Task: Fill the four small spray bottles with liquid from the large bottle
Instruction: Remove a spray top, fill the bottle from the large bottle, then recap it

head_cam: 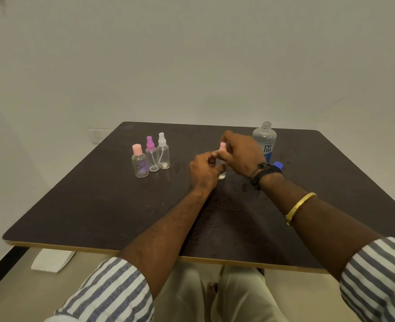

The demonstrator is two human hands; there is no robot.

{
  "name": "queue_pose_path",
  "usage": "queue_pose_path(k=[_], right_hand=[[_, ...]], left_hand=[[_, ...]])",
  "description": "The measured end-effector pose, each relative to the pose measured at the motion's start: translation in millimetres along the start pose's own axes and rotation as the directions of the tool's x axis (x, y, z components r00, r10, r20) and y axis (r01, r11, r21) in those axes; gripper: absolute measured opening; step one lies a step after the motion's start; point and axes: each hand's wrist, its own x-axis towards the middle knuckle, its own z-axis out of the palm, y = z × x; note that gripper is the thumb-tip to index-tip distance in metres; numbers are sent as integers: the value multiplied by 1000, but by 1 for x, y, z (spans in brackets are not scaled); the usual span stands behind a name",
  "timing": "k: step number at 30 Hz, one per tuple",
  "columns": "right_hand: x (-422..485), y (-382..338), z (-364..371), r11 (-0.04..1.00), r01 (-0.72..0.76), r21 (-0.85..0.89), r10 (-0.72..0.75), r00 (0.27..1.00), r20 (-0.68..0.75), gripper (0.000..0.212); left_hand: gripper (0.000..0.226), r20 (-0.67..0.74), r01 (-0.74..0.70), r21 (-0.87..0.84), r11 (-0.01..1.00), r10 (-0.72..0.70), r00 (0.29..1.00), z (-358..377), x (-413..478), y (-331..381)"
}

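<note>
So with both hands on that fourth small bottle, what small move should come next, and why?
Probably finish turning the pink cap with the right hand while the left hand steadies the small bottle. Whether it is going on or off is unclear. The large bottle stands uncapped; three other bottles wait capped.

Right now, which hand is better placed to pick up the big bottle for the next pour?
The right hand. The big bottle, uncapped, stands just beyond it on the right, while the left hand steadies the small bottle.
</note>
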Motion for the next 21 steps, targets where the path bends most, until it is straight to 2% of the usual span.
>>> queue_pose_path(k=[3, 5, 8, 10, 13, 16, 18, 21], right_hand=[[-4, -1, 2, 990, 28, 142, -28, 1000, 1, 45], [-6, -2, 1, 965, 46, 260, -45, 999, -12, 48], [-7, 1, 1, 972, 61, 227, -52, 997, -49, 37], [-6, 2, 3, 986, 34, 162, -25, 998, -58, 29], [-7, 1, 7, 995, -6, 104, 11, 999, -46, 35], [-10, -4, 7, 975, 29, 219, -30, 1000, -2, 51], [-12, -6, 6, 962, 53, 266, -46, 998, -33, 46], [-12, -2, 6, 970, 44, 241, -30, 998, -61, 40]], left_hand=[[16, 9, 11, -48, 999, -11, 1000, -2, -1, 0], [23, 11, 5, -85, 996, -4, 1000, -3, -2, 1], [31, 14, -8, -58, 998, 9, 1000, -2, -1, 0], [27, 15, -5, -26, 1000, 6, 1000, -1, 0, -1], [15, 0, -3, -12, 1000, 3, 1000, -2, -1, 0], [15, -6, -14, -52, 999, 14, 1000, -3, -2, 2], [21, -2, -19, -68, 997, 19, 1000, -4, -3, 3], [30, 14, -12, -75, 997, 13, 1000, -3, -3, 1]])
